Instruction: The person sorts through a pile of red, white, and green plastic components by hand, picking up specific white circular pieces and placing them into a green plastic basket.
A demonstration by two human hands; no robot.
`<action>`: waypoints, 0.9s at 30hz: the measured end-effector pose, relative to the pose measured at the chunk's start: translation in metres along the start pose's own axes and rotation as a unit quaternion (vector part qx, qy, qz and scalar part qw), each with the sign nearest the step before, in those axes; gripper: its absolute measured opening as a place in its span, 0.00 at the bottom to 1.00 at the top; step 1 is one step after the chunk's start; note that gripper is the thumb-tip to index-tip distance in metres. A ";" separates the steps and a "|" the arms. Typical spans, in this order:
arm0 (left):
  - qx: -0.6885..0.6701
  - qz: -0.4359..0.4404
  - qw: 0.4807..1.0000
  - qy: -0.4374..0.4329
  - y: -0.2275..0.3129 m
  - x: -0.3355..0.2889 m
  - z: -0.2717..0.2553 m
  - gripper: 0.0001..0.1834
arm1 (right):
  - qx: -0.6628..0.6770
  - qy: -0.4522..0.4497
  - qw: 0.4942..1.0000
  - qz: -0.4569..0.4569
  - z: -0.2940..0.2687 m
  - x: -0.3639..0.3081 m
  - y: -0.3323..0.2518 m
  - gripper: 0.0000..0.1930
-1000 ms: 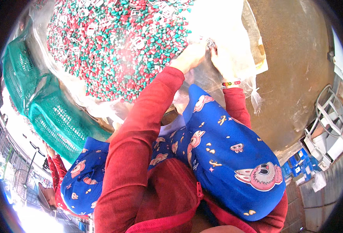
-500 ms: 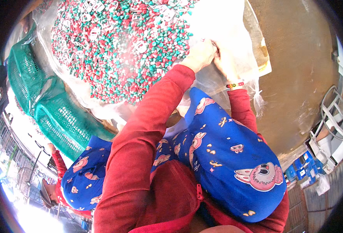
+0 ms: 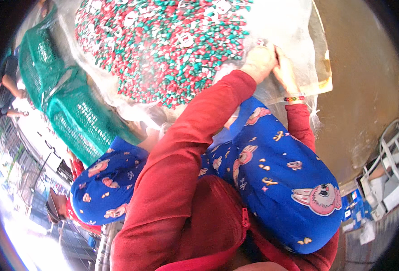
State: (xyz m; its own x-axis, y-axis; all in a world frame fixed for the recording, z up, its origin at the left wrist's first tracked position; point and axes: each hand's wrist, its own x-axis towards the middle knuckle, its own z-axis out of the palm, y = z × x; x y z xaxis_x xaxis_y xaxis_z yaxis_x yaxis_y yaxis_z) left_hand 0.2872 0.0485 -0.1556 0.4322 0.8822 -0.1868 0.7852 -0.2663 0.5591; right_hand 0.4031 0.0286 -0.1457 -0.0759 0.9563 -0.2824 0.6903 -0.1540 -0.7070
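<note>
A wide spread of small red, green and white pieces (image 3: 177, 67) lies on a whitish sheet (image 3: 281, 22) before me. Pale ring-shaped tabs (image 3: 186, 39) are scattered among the pieces. At the spread's right edge, over bare sheet, my left hand (image 3: 259, 61) has its fingers curled in. Against it sits my right hand (image 3: 286, 72), with a beaded bracelet (image 3: 294, 98) at the wrist and its fingers bent toward the left. A tiny reddish-white piece (image 3: 259, 42) shows just beyond the left fingers. Glare washes out the fingertips, so what they pinch is hidden.
Green mesh sacks (image 3: 79, 117) lie along the left side. A person in a dark cap (image 3: 55, 205) is at lower left, and another person (image 3: 12, 88) farther left. Brown floor (image 3: 357, 90) spreads to the right, with white frames (image 3: 391, 153) and blue boxes (image 3: 355, 210) beyond.
The view has shifted, so the sheet, both hands and my legs appear farther right. My hands stay together at the edge of the spread. The small reddish-white piece now shows by the left fingers.
</note>
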 end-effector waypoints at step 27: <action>-0.065 0.009 0.985 0.158 0.011 -0.081 -0.067 0.11 | 0.270 0.033 0.944 0.186 -0.018 -0.014 0.032 0.17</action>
State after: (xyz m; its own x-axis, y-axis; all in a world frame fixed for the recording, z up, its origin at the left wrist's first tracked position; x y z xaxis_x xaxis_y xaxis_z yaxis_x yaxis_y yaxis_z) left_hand 0.2313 -0.0003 -0.0800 0.2692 0.9603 0.0731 0.7069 -0.2485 0.6622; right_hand 0.4392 0.0152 -0.1525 0.1559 0.8221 -0.5476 0.1912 -0.5690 -0.7998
